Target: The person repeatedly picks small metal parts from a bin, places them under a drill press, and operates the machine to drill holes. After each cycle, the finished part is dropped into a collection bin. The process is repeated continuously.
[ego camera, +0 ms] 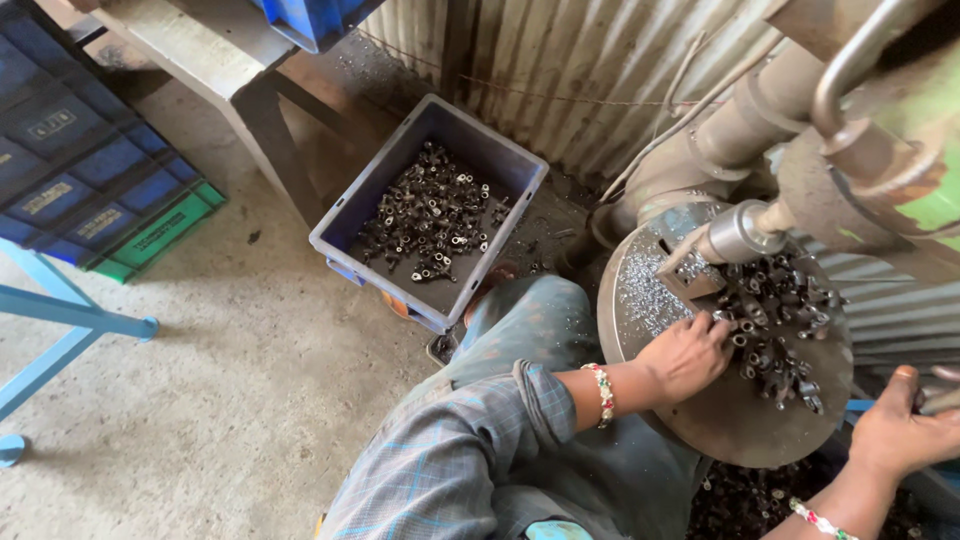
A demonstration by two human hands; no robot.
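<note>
Corrugated metal sheeting backs a cramped workshop corner with a dusty concrete floor [230, 400]. A round grey steel machine table [720, 425] is seen at right, under a silver cylindrical spindle nose [738, 233] on a worn drilling machine. A heap of small dark metal fittings [780, 320], short tubular pieces with ring-like ends, is piled on the right half of the table, just beside a small steel fixture block [692, 278]; bright metal swarf is scattered to the left of it.

The left hand [685, 355] is laid on the table at the heap's edge, fingers curled down onto the nearest fittings; whether one is actually pinched cannot be told. The right hand [900, 430] is closed around a grey lever handle [940, 400] at the frame's right edge, thumb up. Beaded bracelets are worn on both wrists.

The fittings are judged stiff, light singly, probably oily and apt to slip or snag on each other; a single piece is best taken across its tubular body with fingertips, away from burred ends.

A grey-blue plastic crate [520, 170] holding more of the dark fittings is set on the floor at the left of the knee. Stacked blue and green crates [90, 190] are seen at far left.
</note>
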